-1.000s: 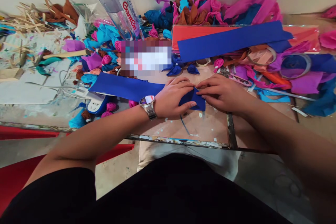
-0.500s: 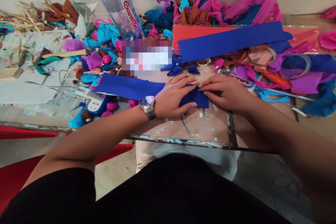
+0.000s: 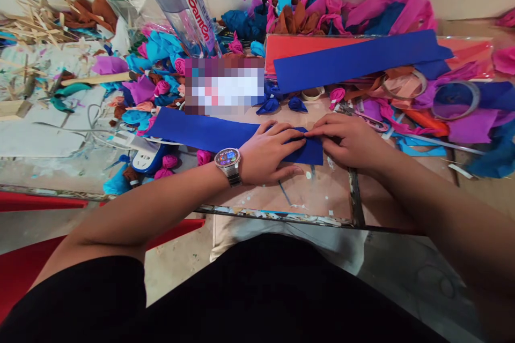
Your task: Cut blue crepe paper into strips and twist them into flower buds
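A long dark blue paper strip (image 3: 201, 129) lies across the table in front of me. Over its right part my left hand (image 3: 273, 153) rests flat, fingers spread and a watch on the wrist. My right hand (image 3: 341, 139) touches the strip's right end, its fingers bent together at the top edge; whether they pinch the paper is partly hidden. Small folded blue pieces (image 3: 298, 104) lie just beyond the hands. A second wide blue strip (image 3: 354, 61) rests on a red packet (image 3: 314, 45) behind them.
A water bottle (image 3: 183, 8) stands at the back. Crumpled coloured paper (image 3: 322, 10) fills the rear and right, with tape rings (image 3: 456, 99) and a cutter (image 3: 372, 122). At the left are wooden sticks (image 3: 32, 21) and a power strip (image 3: 147, 156).
My left hand's fingers have drawn up slightly toward the strip's top edge, and its thumb has slid off the paper. My right hand's fingertips have shifted slightly up and left.
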A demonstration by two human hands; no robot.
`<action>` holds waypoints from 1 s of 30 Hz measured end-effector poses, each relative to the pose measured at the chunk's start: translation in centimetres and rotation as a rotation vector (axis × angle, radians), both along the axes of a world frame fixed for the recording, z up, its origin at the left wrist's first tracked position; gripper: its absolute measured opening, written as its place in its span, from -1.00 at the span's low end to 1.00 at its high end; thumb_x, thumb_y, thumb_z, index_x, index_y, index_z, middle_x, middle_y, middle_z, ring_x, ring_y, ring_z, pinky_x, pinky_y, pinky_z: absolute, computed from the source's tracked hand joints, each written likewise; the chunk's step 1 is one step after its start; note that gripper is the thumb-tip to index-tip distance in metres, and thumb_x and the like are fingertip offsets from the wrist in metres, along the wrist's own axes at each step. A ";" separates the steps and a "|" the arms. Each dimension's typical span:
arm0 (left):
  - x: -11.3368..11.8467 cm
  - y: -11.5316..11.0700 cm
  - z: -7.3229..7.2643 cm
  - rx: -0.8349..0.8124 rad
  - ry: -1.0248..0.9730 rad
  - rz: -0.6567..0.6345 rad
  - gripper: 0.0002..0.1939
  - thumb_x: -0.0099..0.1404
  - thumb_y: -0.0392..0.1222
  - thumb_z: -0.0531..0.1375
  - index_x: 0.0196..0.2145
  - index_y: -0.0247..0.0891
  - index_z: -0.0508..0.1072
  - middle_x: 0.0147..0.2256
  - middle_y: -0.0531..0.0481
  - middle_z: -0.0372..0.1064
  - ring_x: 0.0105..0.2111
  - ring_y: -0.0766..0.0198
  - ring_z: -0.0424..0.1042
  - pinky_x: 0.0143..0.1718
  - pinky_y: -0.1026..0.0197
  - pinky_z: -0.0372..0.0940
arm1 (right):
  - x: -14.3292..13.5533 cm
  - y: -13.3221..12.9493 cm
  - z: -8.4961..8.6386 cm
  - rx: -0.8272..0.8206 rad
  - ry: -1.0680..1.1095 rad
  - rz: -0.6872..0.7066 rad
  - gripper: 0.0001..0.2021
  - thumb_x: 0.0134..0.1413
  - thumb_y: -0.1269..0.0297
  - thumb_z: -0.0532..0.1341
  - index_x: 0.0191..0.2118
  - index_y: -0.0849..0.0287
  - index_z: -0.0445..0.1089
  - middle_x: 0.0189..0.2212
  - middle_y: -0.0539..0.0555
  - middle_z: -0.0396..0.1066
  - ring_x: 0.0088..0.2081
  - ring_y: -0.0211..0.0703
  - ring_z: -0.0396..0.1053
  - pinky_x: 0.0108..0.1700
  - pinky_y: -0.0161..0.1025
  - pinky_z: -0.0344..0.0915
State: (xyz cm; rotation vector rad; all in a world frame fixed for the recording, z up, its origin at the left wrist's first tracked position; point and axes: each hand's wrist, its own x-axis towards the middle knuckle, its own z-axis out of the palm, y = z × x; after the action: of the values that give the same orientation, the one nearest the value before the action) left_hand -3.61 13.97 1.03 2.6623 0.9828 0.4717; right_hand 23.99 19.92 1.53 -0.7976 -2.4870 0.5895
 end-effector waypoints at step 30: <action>0.0 0.1 -0.3 0.013 0.006 0.012 -0.25 0.55 0.40 0.09 0.38 -0.21 0.48 0.37 -0.33 0.38 0.41 -0.25 0.28 0.44 -0.36 0.11 | -0.4 -0.4 -0.1 -0.036 0.025 -0.051 -0.69 0.30 0.31 0.28 0.08 -0.07 0.63 -0.07 0.10 0.69 -0.04 0.11 0.63 0.07 0.08 0.55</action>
State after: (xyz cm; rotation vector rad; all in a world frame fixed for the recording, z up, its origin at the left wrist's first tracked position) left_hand -3.56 14.08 0.72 2.6720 1.0020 0.4739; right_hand 23.64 19.52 1.48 -0.8594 -2.4319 0.6242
